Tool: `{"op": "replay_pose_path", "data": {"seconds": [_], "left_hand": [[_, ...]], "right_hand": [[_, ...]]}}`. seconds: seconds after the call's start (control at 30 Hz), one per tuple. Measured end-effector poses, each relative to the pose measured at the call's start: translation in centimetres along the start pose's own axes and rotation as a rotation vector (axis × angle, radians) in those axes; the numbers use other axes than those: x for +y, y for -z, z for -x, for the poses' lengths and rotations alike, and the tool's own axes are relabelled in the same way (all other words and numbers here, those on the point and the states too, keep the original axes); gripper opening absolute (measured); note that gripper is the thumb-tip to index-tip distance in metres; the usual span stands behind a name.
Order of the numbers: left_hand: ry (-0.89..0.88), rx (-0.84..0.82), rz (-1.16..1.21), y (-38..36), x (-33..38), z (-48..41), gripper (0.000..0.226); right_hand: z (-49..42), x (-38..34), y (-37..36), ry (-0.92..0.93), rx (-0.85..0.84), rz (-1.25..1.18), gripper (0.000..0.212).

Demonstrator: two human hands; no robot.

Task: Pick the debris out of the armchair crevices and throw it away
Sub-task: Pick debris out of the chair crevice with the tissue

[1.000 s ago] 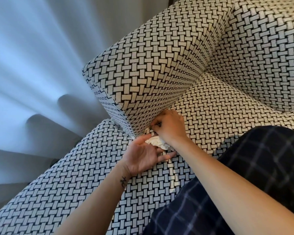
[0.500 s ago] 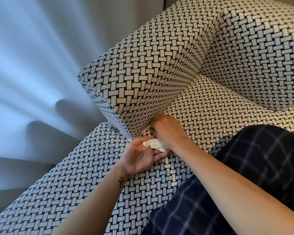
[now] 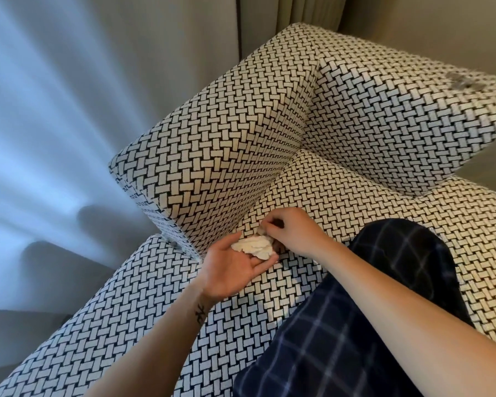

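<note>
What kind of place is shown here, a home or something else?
Probably a living room or bedroom in a home, perhaps a hotel room. A padded armchair in black-and-white woven fabric stands by a pale sheer curtain, with heavier beige drapes behind it.

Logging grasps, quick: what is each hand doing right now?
Left hand: open, palm up, white crumpled wad resting on its fingers.
Right hand: fingers curled, pinching a pale scrap just above the wad.

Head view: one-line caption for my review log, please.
Upturned left hand carries a crumpled white wad while the right hand pinches its top edge, at the seat crevice of the armchair.
</note>
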State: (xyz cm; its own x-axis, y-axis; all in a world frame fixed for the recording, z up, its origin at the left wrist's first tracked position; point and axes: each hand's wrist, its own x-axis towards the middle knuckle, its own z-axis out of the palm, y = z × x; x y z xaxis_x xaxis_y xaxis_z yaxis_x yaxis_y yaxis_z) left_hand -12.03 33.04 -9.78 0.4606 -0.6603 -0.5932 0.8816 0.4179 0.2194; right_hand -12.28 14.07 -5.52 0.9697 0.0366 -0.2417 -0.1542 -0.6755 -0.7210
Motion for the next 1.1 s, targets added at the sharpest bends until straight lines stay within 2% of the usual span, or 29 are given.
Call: {"op": "replay_pose_path", "data": {"seconds": [0.5, 0.77, 0.97, 1.1], "left_hand": [[-0.050, -0.019, -0.360, -20.4, 0.3, -5.4, 0.030], [-0.073, -0.063, -0.502, -32.3, 0.3, -10.5, 0.036], [-0.082, -0.088, -0.565, -37.1, -0.7, -14.2, 0.020], [-0.175, -0.018, -0.581, -38.8, -1.8, -16.9, 0.013]], "right_hand": [[2.6, 1.4, 16.8, -0.044, 0.344, -0.187, 0.012], [3.3, 3.6, 27.2, -0.043, 0.541, -0.285, 0.012], [3.2, 5.8, 32.1, -0.061, 0.707, -0.264, 0.012], [2.3, 7.9, 34.6, -0.126, 0.790, -0.220, 0.014]]}}
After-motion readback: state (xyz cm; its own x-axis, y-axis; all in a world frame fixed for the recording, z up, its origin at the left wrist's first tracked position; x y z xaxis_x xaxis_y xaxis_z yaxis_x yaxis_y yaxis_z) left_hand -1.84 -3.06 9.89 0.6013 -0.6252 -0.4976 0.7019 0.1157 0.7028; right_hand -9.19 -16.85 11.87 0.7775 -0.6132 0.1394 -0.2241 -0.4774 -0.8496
